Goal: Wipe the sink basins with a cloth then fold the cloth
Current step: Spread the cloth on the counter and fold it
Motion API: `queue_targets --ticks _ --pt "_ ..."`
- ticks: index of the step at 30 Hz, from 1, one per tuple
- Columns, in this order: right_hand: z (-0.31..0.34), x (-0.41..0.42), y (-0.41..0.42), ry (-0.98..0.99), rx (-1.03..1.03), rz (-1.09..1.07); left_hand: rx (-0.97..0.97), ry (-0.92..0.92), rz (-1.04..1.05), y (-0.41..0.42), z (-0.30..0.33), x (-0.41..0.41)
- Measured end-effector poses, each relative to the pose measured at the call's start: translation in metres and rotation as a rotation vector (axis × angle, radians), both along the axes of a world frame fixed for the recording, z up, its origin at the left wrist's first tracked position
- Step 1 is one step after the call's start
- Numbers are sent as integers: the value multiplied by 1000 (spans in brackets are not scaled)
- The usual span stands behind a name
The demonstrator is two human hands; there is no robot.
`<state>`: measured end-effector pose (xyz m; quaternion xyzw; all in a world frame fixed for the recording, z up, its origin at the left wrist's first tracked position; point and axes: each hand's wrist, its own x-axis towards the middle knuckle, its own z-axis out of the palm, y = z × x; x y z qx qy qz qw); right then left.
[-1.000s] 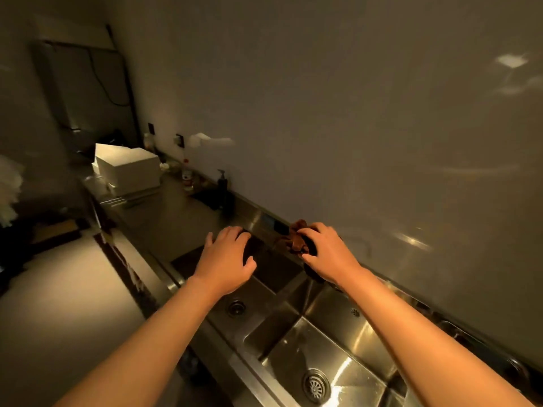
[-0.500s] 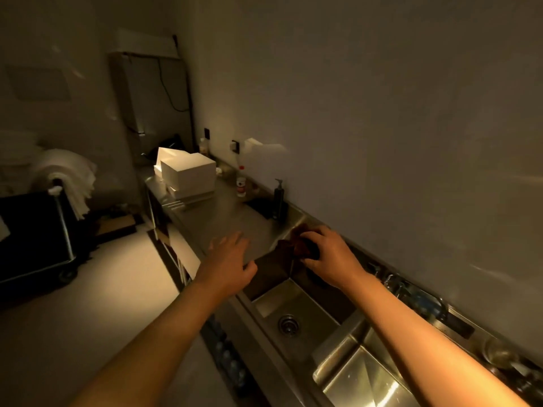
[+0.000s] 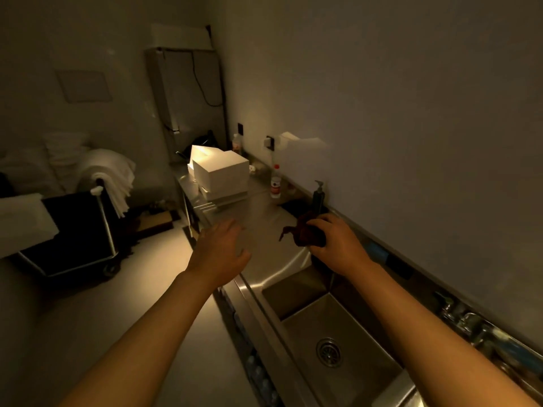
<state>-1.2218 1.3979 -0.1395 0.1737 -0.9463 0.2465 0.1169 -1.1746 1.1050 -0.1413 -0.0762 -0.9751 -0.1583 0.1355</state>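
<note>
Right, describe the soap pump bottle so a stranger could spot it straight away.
Follow the steel counter along the wall, past the sink basin. Just beyond the right hand, which grips a dark red cloth, a soap pump bottle stands upright by the wall. It is dark with a pump spout, unlike the clear bottle with a red label farther along.

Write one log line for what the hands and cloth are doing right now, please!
right hand: grips bunched cloth over counter | left hand: open, holds nothing | sink basin: below, near

No legible text anywhere; red label on the small bottle [image 3: 275, 183] too blurry to read
</note>
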Motion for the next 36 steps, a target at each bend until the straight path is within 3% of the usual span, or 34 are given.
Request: queue_targets --ticks 9,19,31,36 --pt "12 -122 -13 9 -114 43 -69 92 14 -15 22 -104" --pt "-1 -193 -67 -21 -131 22 -137 79 25 -65 15 -188" --pt "1 -265 -197 61 -132 -163 39 84 -162 -205 11 -312" --pt "-1 -260 -233 52 -150 -277 39 27 -331 -213 9 -356"
